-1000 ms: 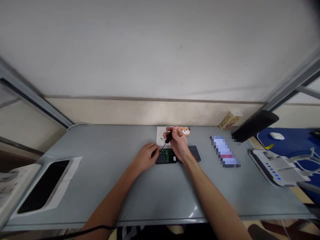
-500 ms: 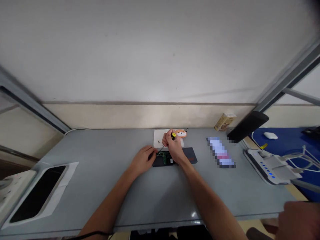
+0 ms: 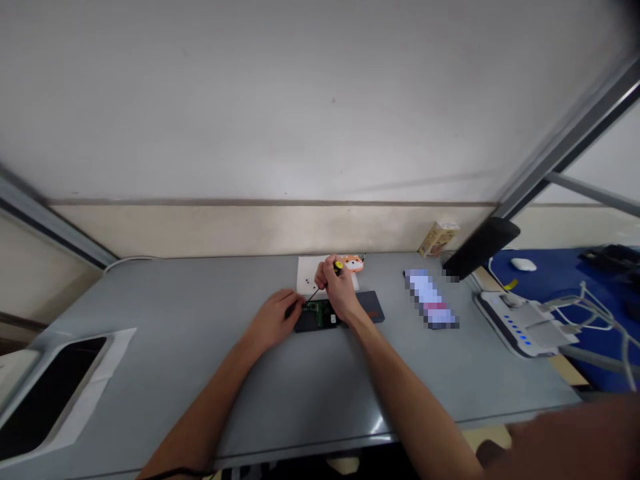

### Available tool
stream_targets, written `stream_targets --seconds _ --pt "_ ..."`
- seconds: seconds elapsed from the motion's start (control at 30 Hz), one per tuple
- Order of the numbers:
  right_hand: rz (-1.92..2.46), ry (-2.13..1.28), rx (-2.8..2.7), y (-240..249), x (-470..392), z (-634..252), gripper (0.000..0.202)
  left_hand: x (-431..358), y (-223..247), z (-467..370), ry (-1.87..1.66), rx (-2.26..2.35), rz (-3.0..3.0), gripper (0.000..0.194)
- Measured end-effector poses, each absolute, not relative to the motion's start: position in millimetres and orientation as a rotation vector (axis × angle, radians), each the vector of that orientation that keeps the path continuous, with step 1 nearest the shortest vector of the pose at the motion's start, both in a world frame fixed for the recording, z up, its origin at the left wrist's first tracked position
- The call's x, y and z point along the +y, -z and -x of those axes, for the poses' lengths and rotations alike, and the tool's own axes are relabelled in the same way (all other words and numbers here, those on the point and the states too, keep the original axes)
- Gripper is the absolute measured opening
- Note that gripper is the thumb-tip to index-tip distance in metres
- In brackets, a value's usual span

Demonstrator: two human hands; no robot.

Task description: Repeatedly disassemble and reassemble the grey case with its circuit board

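A small screwdriver [image 3: 339, 266] with a yellow-ended black handle is gripped in my right hand [image 3: 341, 292]. Its thin shaft slants down and left to the upper left part of a green circuit board [image 3: 320, 312]. That board sits in an opened flat black case [image 3: 307, 325] on the table. My left hand [image 3: 276, 319] is closed at the left end of the case, thumb and fingers pinching its edge beside the screwdriver tip. A dark grey flat cover [image 3: 371, 307] lies right of the case, partly behind my right wrist.
Behind my hands lies white paper [image 3: 305, 270] with several tiny dark screws [image 3: 309, 283] and a cartoon dog picture [image 3: 353, 264]. Rightward are a phone [image 3: 430, 300], small box [image 3: 438, 240], black cylinder [image 3: 483, 249] and power strip [image 3: 520, 330]. A tablet-like device [image 3: 53, 393] lies left.
The whole view has shifted a little to the right, so things appear farther left. Both hands keep their places at the board. The blurred skin-toned shape at lower right looks larger.
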State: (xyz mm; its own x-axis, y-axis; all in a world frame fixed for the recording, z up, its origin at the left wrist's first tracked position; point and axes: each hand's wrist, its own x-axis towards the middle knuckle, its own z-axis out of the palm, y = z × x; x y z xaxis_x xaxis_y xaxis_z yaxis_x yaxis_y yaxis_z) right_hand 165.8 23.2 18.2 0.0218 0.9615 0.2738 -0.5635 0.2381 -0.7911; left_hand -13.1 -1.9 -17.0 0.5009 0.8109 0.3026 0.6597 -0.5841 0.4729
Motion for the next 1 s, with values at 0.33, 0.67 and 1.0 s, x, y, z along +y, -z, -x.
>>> stream_targets --seconds 0.33,0.67,1.0 --pt "0.581 -1.273 -0.897 -21.3 21.7 -165.4 0.046 -1.4 17.5 13.7 -0.737 1.242 -2.427 0.027" --pt "0.612 -1.288 -0.854 -27.4 17.3 -164.9 0.040 -1.3 18.4 13.0 -0.749 1.225 -2.421 0.025" --pt "0.436 -1.492 -0.744 -36.0 10.9 -175.2 0.027 -2.6 18.5 10.2 -0.802 1.204 -2.436 0.023"
